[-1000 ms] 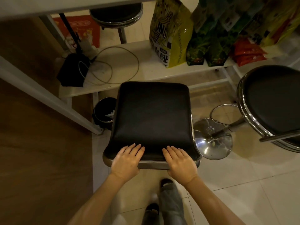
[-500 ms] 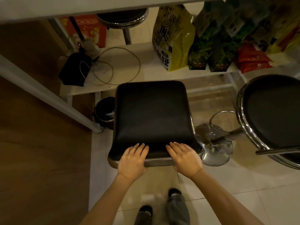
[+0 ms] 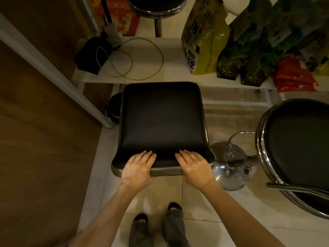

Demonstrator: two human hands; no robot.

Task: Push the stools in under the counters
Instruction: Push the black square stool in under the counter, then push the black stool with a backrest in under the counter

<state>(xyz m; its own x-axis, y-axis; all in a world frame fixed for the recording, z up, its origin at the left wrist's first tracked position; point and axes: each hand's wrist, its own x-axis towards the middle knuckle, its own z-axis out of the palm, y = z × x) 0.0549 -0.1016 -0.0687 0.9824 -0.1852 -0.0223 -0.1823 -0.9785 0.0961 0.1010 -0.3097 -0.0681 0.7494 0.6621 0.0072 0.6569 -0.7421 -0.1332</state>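
Note:
A stool with a square black padded seat [image 3: 162, 120] and chrome rim stands in front of me, its far edge at the front of a low white shelf [image 3: 142, 77]. My left hand [image 3: 138, 169] and my right hand [image 3: 195, 167] both rest on the seat's near edge, fingers flat on the cushion, palms over the rim. A second stool with a round black seat [image 3: 299, 150] and chrome ring stands at the right, its shiny round base [image 3: 231, 168] on the floor between the two. A third round stool [image 3: 156, 6] is at the top, beyond the shelf.
The shelf carries a yellow bag [image 3: 204, 38], green bags [image 3: 249, 56], red packets [image 3: 293, 77], a black adapter [image 3: 92, 56] and a looped cable [image 3: 138, 57]. A small dark bin [image 3: 114, 106] sits left of the stool. A wooden panel with white edging [image 3: 44, 122] fills the left.
The square stool has slid forward toward the shelf with both hands on its near edge, and I have stepped forward; the counter's underside has left the top of the view.

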